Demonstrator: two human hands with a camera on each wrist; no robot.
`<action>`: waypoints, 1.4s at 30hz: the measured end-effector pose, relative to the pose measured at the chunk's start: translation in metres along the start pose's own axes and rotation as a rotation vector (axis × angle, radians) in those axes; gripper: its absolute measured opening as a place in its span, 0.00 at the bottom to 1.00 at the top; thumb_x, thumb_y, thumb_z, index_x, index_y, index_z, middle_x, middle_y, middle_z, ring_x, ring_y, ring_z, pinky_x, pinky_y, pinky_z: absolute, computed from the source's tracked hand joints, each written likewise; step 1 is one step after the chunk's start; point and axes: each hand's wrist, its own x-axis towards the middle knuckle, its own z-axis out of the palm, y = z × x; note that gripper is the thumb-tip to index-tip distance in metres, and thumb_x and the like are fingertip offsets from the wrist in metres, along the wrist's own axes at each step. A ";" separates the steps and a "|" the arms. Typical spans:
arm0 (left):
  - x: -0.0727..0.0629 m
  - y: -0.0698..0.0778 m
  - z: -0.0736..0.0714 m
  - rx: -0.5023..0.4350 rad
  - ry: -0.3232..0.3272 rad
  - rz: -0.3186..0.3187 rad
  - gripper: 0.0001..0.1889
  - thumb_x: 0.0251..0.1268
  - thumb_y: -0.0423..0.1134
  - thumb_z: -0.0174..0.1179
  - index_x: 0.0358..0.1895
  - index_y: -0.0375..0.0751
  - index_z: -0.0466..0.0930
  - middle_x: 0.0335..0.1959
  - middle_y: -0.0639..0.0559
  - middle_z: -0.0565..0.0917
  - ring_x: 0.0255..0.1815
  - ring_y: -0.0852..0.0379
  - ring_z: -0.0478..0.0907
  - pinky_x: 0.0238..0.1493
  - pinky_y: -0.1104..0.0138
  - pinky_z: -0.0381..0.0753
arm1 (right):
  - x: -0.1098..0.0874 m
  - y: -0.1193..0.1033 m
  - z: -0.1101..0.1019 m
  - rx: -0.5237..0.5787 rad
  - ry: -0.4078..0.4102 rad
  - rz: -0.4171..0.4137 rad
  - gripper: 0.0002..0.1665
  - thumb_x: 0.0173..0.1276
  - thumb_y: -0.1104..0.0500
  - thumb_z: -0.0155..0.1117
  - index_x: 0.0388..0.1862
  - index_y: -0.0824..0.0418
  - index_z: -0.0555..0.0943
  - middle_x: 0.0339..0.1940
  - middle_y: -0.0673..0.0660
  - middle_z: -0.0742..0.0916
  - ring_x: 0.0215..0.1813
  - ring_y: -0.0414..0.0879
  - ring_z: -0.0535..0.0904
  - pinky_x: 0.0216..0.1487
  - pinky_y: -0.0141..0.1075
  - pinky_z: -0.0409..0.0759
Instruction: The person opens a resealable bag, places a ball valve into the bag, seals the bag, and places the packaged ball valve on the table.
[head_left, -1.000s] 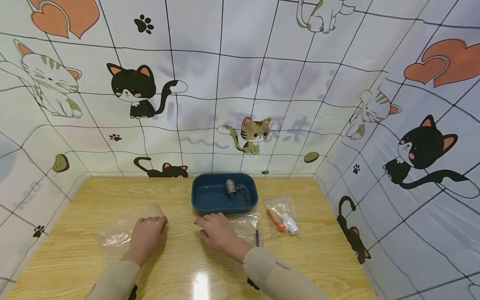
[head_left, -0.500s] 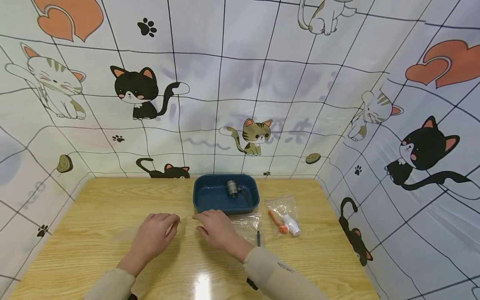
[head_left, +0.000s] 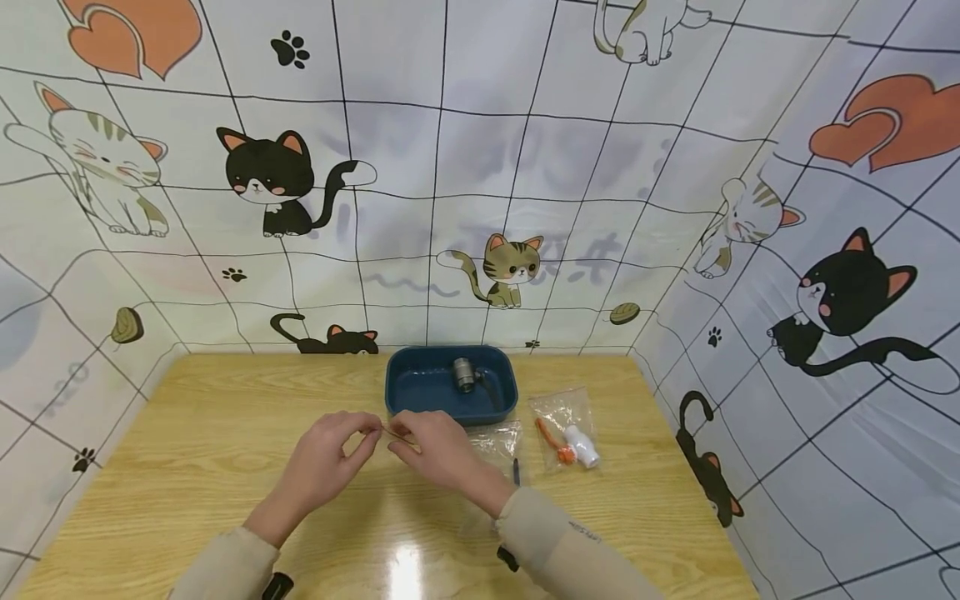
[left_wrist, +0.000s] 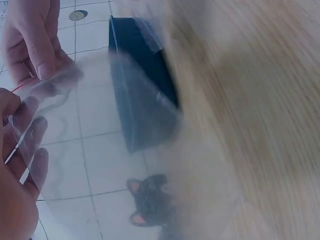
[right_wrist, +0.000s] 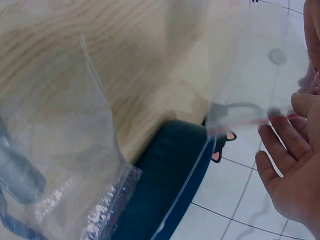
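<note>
Both hands hold a clear zip bag [left_wrist: 100, 120] by its red-lined mouth, close in front of the blue tub. My left hand [head_left: 324, 462] pinches the mouth edge between thumb and fingers. Facing it, my right hand [head_left: 442, 450] pinches the same edge, fingertips almost meeting the left ones. In the right wrist view the red strip [right_wrist: 245, 122] runs into the right fingers. The bag's sheet hangs down from the hands and looks flat, with nothing visible inside.
A dark blue tub [head_left: 397, 417] at the back holds a grey metal cylinder [head_left: 463, 375] and a dark piece. Beside the right forearm lies another clear bag [head_left: 495, 442] with a dark slim item [head_left: 516, 472]. Farther right, a bag [head_left: 558, 404] contains orange and white pieces.
My left hand has lifted the clear bag off the table on the left and carried it right to the right hand, which now pinches its edge too.
</note>
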 end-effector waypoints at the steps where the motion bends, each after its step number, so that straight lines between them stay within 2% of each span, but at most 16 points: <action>1: 0.002 0.001 -0.001 -0.010 -0.001 -0.013 0.06 0.61 0.36 0.66 0.39 0.53 0.83 0.32 0.62 0.86 0.35 0.65 0.82 0.41 0.59 0.81 | -0.001 0.001 -0.003 0.042 -0.008 0.008 0.15 0.72 0.49 0.59 0.53 0.51 0.80 0.41 0.45 0.89 0.38 0.32 0.84 0.39 0.23 0.78; 4: 0.006 0.004 -0.002 -0.032 0.000 -0.045 0.05 0.64 0.38 0.64 0.40 0.53 0.83 0.32 0.61 0.86 0.35 0.65 0.81 0.40 0.59 0.81 | -0.002 0.004 -0.010 0.148 -0.045 0.023 0.13 0.74 0.49 0.57 0.50 0.52 0.80 0.32 0.44 0.87 0.28 0.28 0.77 0.31 0.21 0.74; 7: 0.008 0.006 -0.003 -0.054 -0.003 -0.077 0.05 0.65 0.39 0.63 0.41 0.54 0.83 0.30 0.63 0.85 0.33 0.67 0.80 0.34 0.64 0.80 | -0.003 0.006 -0.017 0.230 -0.089 0.032 0.11 0.74 0.50 0.57 0.47 0.52 0.82 0.28 0.43 0.85 0.23 0.28 0.72 0.27 0.22 0.71; 11: 0.010 0.007 0.001 -0.075 -0.058 -0.146 0.07 0.65 0.40 0.64 0.44 0.57 0.82 0.28 0.68 0.83 0.29 0.72 0.77 0.30 0.71 0.77 | -0.003 0.010 -0.023 0.240 -0.133 0.047 0.10 0.74 0.50 0.57 0.46 0.51 0.83 0.26 0.43 0.84 0.21 0.30 0.71 0.26 0.24 0.70; 14: 0.010 0.006 0.007 -0.089 -0.106 -0.188 0.08 0.66 0.42 0.63 0.46 0.58 0.81 0.28 0.69 0.83 0.29 0.74 0.77 0.32 0.70 0.78 | -0.003 0.014 -0.025 0.217 -0.168 0.073 0.10 0.74 0.50 0.57 0.46 0.50 0.83 0.26 0.41 0.83 0.21 0.31 0.71 0.26 0.25 0.69; 17: 0.010 0.005 0.013 -0.118 -0.124 -0.213 0.06 0.67 0.43 0.62 0.45 0.59 0.81 0.29 0.69 0.84 0.30 0.74 0.77 0.33 0.70 0.78 | -0.003 0.017 -0.027 0.212 -0.193 0.086 0.11 0.74 0.49 0.57 0.46 0.50 0.83 0.25 0.41 0.83 0.20 0.32 0.70 0.25 0.25 0.68; 23: 0.014 0.006 0.014 -0.306 -0.166 -0.292 0.05 0.70 0.46 0.58 0.46 0.59 0.80 0.30 0.65 0.86 0.30 0.70 0.80 0.32 0.72 0.79 | -0.001 0.021 -0.037 0.287 -0.202 0.078 0.13 0.75 0.50 0.56 0.47 0.51 0.85 0.26 0.43 0.84 0.21 0.33 0.70 0.26 0.25 0.69; 26: 0.016 0.008 0.011 -0.408 -0.186 -0.341 0.07 0.71 0.48 0.57 0.47 0.57 0.81 0.29 0.63 0.87 0.28 0.66 0.82 0.30 0.71 0.79 | 0.000 0.023 -0.043 0.335 -0.198 0.082 0.13 0.75 0.50 0.56 0.48 0.52 0.85 0.21 0.44 0.82 0.18 0.35 0.66 0.24 0.26 0.66; 29: 0.018 0.009 0.011 -0.459 -0.200 -0.375 0.08 0.71 0.48 0.57 0.47 0.56 0.81 0.29 0.60 0.87 0.28 0.64 0.83 0.29 0.70 0.80 | 0.002 0.025 -0.047 0.327 -0.194 0.091 0.13 0.74 0.50 0.57 0.47 0.52 0.85 0.15 0.46 0.78 0.14 0.37 0.63 0.22 0.27 0.63; 32: 0.017 0.006 0.017 -0.426 -0.216 -0.373 0.07 0.71 0.47 0.57 0.46 0.55 0.81 0.32 0.60 0.88 0.30 0.67 0.83 0.32 0.71 0.81 | 0.004 0.024 -0.049 0.292 -0.204 0.110 0.13 0.74 0.49 0.57 0.47 0.52 0.85 0.15 0.45 0.78 0.14 0.37 0.64 0.23 0.27 0.64; 34: 0.016 0.005 0.021 -0.386 -0.222 -0.361 0.05 0.70 0.46 0.58 0.44 0.56 0.81 0.33 0.61 0.87 0.32 0.68 0.83 0.33 0.72 0.80 | 0.004 0.023 -0.048 0.291 -0.219 0.129 0.13 0.74 0.49 0.57 0.47 0.51 0.85 0.19 0.44 0.80 0.17 0.36 0.68 0.25 0.27 0.67; 37: 0.013 0.002 0.027 -0.300 -0.202 -0.319 0.03 0.68 0.44 0.61 0.41 0.58 0.82 0.33 0.65 0.86 0.34 0.70 0.81 0.34 0.72 0.80 | 0.004 0.023 -0.045 0.301 -0.219 0.145 0.14 0.76 0.49 0.54 0.43 0.51 0.86 0.23 0.44 0.82 0.21 0.35 0.70 0.29 0.27 0.69; 40: 0.012 0.002 0.028 -0.215 -0.172 -0.279 0.03 0.66 0.43 0.63 0.39 0.59 0.83 0.33 0.67 0.85 0.36 0.69 0.80 0.37 0.68 0.81 | 0.005 0.026 -0.043 0.307 -0.191 0.140 0.16 0.77 0.49 0.50 0.37 0.50 0.85 0.21 0.45 0.79 0.22 0.35 0.69 0.30 0.27 0.69; 42: 0.012 0.003 0.028 -0.170 -0.160 -0.258 0.03 0.65 0.43 0.64 0.39 0.58 0.84 0.34 0.66 0.85 0.37 0.68 0.81 0.39 0.66 0.81 | 0.006 0.027 -0.043 0.309 -0.178 0.129 0.17 0.78 0.49 0.50 0.36 0.50 0.85 0.22 0.49 0.81 0.22 0.35 0.69 0.31 0.27 0.69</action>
